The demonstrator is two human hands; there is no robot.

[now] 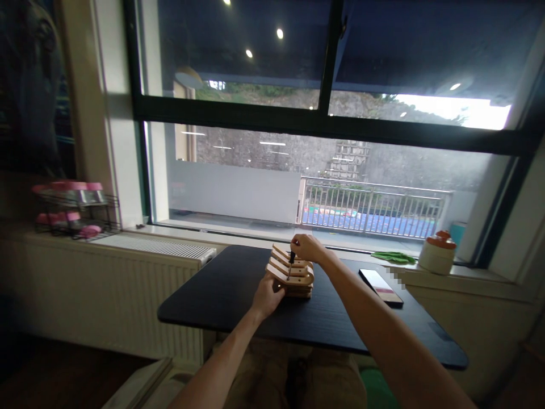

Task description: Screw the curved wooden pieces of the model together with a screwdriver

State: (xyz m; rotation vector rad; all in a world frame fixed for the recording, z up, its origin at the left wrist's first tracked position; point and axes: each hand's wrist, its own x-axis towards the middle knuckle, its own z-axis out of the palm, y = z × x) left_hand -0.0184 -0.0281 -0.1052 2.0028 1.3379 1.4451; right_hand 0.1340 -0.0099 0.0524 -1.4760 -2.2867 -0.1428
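A small slatted wooden piece (293,274), pale with curved ends and dark holes, stands on the dark table (213,295). My left hand (267,295) grips its lower left side, with the thumb at the front. Above the piece, my right hand (307,248) is closed around the dark handle of a screwdriver (292,259). The screwdriver points down, its thin shaft reaching the front slat. Whether its tip sits in a screw is too small to tell.
A phone (381,287) lies on the table at the right. Along the windowsill are a green cloth (392,258) and a white container with an orange top (438,251). A radiator (140,295) and a wire rack of pink-topped glasses (76,207) stand at the left.
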